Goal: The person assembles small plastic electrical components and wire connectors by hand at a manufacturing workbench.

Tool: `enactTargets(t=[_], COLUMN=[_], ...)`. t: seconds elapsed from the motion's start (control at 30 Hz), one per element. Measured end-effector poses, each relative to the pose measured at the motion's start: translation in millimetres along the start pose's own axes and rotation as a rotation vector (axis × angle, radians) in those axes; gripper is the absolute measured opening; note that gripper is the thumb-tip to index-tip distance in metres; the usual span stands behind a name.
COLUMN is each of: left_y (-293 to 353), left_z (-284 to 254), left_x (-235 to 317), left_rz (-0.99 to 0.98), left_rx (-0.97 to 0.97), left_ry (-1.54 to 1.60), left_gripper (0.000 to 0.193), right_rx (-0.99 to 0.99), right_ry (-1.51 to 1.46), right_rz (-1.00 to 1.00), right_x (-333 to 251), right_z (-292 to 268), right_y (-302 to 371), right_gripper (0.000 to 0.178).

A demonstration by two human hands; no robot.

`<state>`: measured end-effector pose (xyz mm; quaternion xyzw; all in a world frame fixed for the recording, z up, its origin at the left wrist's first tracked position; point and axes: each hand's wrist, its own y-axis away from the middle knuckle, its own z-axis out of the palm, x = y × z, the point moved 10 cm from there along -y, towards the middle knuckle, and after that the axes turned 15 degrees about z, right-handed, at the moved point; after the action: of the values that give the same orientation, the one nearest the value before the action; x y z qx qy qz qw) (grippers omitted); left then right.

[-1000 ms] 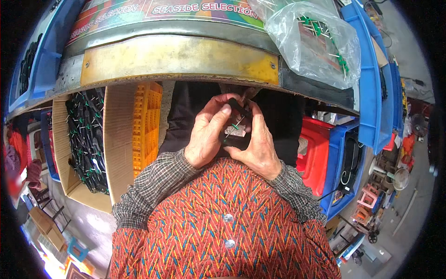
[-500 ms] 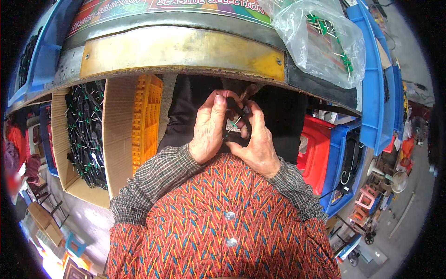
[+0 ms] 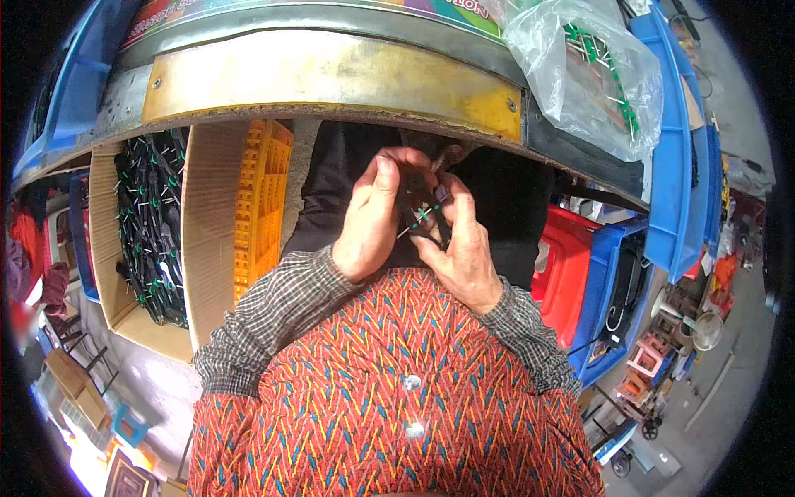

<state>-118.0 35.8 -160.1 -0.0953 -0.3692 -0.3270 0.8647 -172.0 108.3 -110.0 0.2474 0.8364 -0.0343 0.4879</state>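
Note:
Below the table edge, a small black piece with a thin pale rod and green bits (image 3: 425,213) sits between my two hands; its exact kind cannot be made out. My left hand (image 3: 369,217) is closed round its left side, thumb pointing up and fingers curled over the top. Opposite it, my right hand (image 3: 468,255) pinches the piece with thumb and bent fingers. The dark background and my fingers hide much of the black part.
A cardboard box (image 3: 210,240) at left holds many similar black pieces. Beside it stands an orange crate (image 3: 263,203). Above runs the table edge (image 3: 331,79), with a clear plastic bag (image 3: 538,50) of green-and-pale parts. Red (image 3: 571,290) and blue bins (image 3: 603,257) stand at right.
My right hand has shifted slightly, its fingers closer in round the piece. The green bits and pale rod have turned and show more plainly. The view has moved a little.

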Motion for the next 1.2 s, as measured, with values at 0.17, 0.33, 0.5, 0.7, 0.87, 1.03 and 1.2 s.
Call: enactTargets(t=[0.17,0.33,0.5,0.7,0.87,1.03,1.2], left_y=[8.9,15.0,11.9,14.1,13.1,11.3,8.7], left_z=[-19.6,-14.8,-17.2,-12.1,-12.5,-9.4,-5.6], left_x=[15.2,16.8,23.3,28.7,31.3,31.8,34.6], left_rz=[0.009,-0.014,0.010,-0.001,-0.006,-0.048,-0.030], left_rx=[-0.037,-0.083,-0.107,-0.154,-0.176,-0.247,-0.311], left_ry=[-0.357,-0.246,-0.272,-0.312,-0.338,-0.353,-0.382], left_gripper=[0.026,0.022,0.021,0.022,0.023,0.024,0.022], right_rx=[0.013,-0.068,-0.154,-0.181,-0.193,-0.208,-0.217], right_ry=[-0.038,-0.338,-0.564,-0.553,-0.576,-0.595,-0.570], right_rz=[0.190,0.321,0.445,0.495,0.498,0.493,0.486], right_x=[16.6,26.1,29.7,29.3,27.7,26.9,24.4], right_z=[-6.5,-1.2,-3.3,-2.6,0.0,2.6,4.4], right_y=[-1.8,0.4,3.2,9.3,12.5,12.2,10.7], right_gripper=[0.079,0.073,0.021,0.012,0.013,0.013,0.013])
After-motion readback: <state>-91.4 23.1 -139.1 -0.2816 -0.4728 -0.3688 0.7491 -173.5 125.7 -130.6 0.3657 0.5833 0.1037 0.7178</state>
